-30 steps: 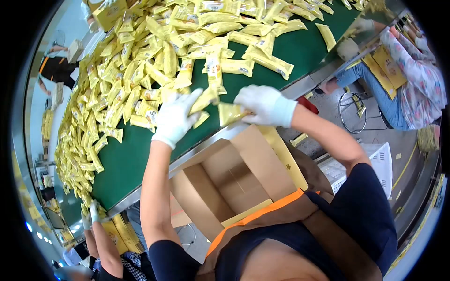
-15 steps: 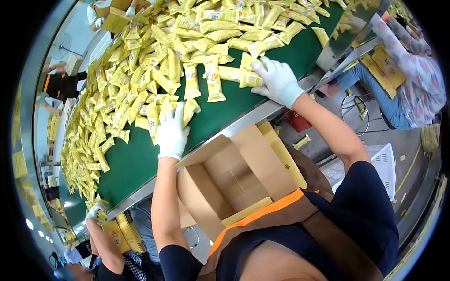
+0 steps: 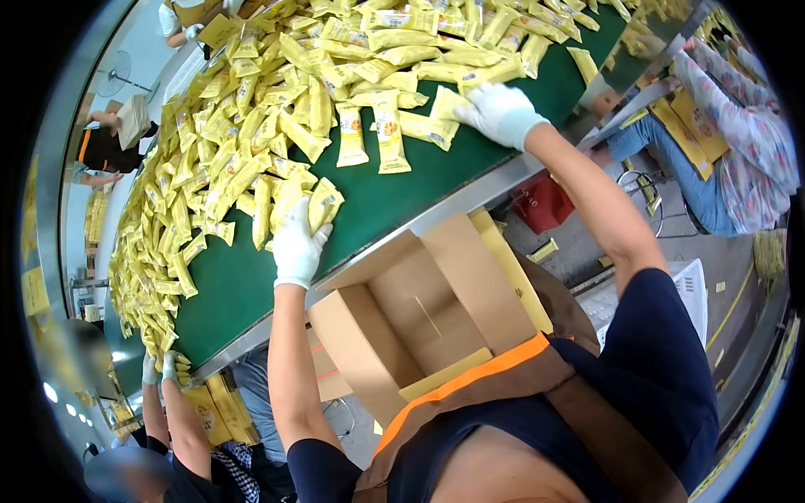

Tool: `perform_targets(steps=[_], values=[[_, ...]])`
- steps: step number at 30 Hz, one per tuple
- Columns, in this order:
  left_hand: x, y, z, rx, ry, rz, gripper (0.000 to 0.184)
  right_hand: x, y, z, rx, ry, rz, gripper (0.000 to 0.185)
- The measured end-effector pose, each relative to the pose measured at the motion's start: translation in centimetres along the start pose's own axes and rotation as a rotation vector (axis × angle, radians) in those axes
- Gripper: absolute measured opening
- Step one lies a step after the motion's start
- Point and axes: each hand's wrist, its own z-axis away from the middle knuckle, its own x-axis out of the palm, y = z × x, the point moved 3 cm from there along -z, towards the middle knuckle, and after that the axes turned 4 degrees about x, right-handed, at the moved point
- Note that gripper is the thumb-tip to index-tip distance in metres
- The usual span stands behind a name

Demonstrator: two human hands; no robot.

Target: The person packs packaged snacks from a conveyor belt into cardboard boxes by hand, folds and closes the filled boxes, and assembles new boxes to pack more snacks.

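Yellow wrapped snack packets (image 3: 277, 101) lie heaped on a green conveyor belt (image 3: 428, 172). My left hand (image 3: 297, 247), in a white glove, is at the heap's near edge, its fingers and thumb around snack packets (image 3: 325, 204); the fingertips are partly hidden. Farther right, my gloved right hand (image 3: 501, 116) has its fingertips on the end of a tilted snack packet (image 3: 449, 104). Between my hands, two packets (image 3: 389, 132) (image 3: 351, 134) lie side by side, and another packet (image 3: 426, 129) lies crosswise. An open cardboard box (image 3: 411, 306) stands below the belt, against my apron.
A metal rail (image 3: 386, 243) edges the belt. Co-workers sit at right (image 3: 738, 142) and lower left (image 3: 180, 427), the latter's gloved hands at the packets. Others stand across the belt. A red bag (image 3: 541, 204) and white crate (image 3: 692, 289) are beside me.
My right hand has moved up and right, uncovering more of the packets beside it. My left hand has shifted slightly left and down. The co-worker at lower left has both hands at the belt.
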Motion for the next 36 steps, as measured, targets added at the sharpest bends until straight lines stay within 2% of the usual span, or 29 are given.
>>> perform_targets(steps=[1, 4, 6, 7, 8, 10, 12, 13, 14, 16, 17, 19, 20, 21, 22, 24, 25, 28, 29, 30, 32, 34, 35, 36], values=[[-0.1, 0.0, 0.1, 0.010, -0.024, -0.001, 0.062, 0.0, -0.5, 0.7, 0.049, -0.043, -0.041, 0.040], [-1.3, -0.1, 0.8, 0.074, -0.104, -0.222, 0.065, -2.2, -1.5, 3.9, -0.076, -0.122, -0.117, 0.044], [-1.0, -0.9, 1.7, 0.057, -0.067, -0.191, 0.065, -3.8, -1.1, 5.8, -0.207, 0.110, -0.024, 0.054], [-0.8, -1.0, 2.2, 0.079, -0.006, -0.166, 0.065, -3.1, -0.4, 6.4, -0.131, 0.119, 0.003, 0.062], [-0.7, -1.0, 2.5, 0.103, 0.060, -0.143, 0.066, -1.6, 0.4, 6.5, -0.069, 0.141, -0.022, 0.058], [-0.1, -1.6, 2.6, 0.051, 0.073, -0.072, 0.058, -0.5, 1.9, 5.3, 0.048, -0.027, -0.132, 0.060], [-0.4, -2.4, 2.7, 0.020, 0.030, 0.106, 0.052, -3.0, -0.7, 3.2, 0.207, -0.312, -0.650, 0.063], [-0.6, -2.6, 2.7, -0.010, -0.012, 0.179, 0.049, -3.3, -2.2, 2.0, 0.190, -0.252, -0.868, 0.063], [-0.5, -3.2, 2.6, 0.008, -0.032, 0.237, 0.049, -4.1, -5.0, 1.2, 0.226, -0.207, -1.241, 0.064], [-1.0, -2.5, 2.4, -0.036, -0.109, 0.166, 0.050, -4.9, -10.0, -0.7, 0.257, -0.041, -1.589, 0.071], [-0.9, -2.1, 2.6, 0.007, -0.042, 0.108, 0.051, -4.1, -12.2, -1.6, 0.351, -0.076, -1.550, 0.078], [-0.8, -0.8, 3.1, -0.007, -0.032, -0.013, 0.053, 2.8, -13.3, -6.4, 0.348, -0.130, -1.003, 0.097], [-1.0, -0.4, 3.3, -0.013, -0.032, -0.036, 0.054, 2.2, -15.6, -5.6, 0.392, 0.052, -0.738, 0.093], [-0.2, -0.8, 3.6, 0.066, 0.053, -0.081, 0.057, 2.1, -17.0, -5.6, 0.291, 0.018, -0.681, 0.088], [-0.5, -0.5, 3.7, 0.074, 0.037, -0.095, 0.060, 1.8, -18.0, -5.6, 0.191, -0.010, -0.618, 0.084], [-1.0, -0.3, 3.8, -0.023, -0.158, -0.109, 0.066, 1.3, -18.9, -5.2, 0.036, -0.175, -0.438, 0.078], [-1.4, 0.0, 3.9, -0.007, -0.148, -0.098, 0.069, 0.4, -18.8, -4.5, -0.033, -0.222, -0.352, 0.074], [-3.2, 0.4, 4.2, 0.045, -0.053, -0.082, 0.076, 0.0, -17.2, -3.2, -0.260, -0.191, -0.300, 0.070], [-4.3, 0.5, 4.2, 0.066, 0.018, -0.076, 0.078, -1.0, -16.4, -1.7, -0.329, -0.082, -0.311, 0.065], [-4.6, 0.5, 4.3, 0.089, 0.081, -0.059, 0.080, -0.5, -15.5, -0.9, -0.307, -0.099, -0.378, 0.065], [-4.0, -1.5, 2.6, 0.173, 0.314, -0.147, 0.080, 0.0, -14.3, 0.4, -0.273, -0.297, -0.222, 0.071], [-2.2, -3.2, 0.4, -0.019, 0.028, 0.108, 0.080, -0.4, -14.2, 1.1, -0.254, -0.286, -0.215, 0.069], [-2.1, -2.9, 0.1, -0.001, -0.023, -0.087, 0.080, -0.8, -14.2, 1.6, -0.268, -0.310, -0.167, 0.067], [-2.1, -2.6, 0.1, 0.003, -0.020, -0.103, 0.079, -1.1, -14.3, 1.8, -0.286, -0.329, -0.123, 0.066]])
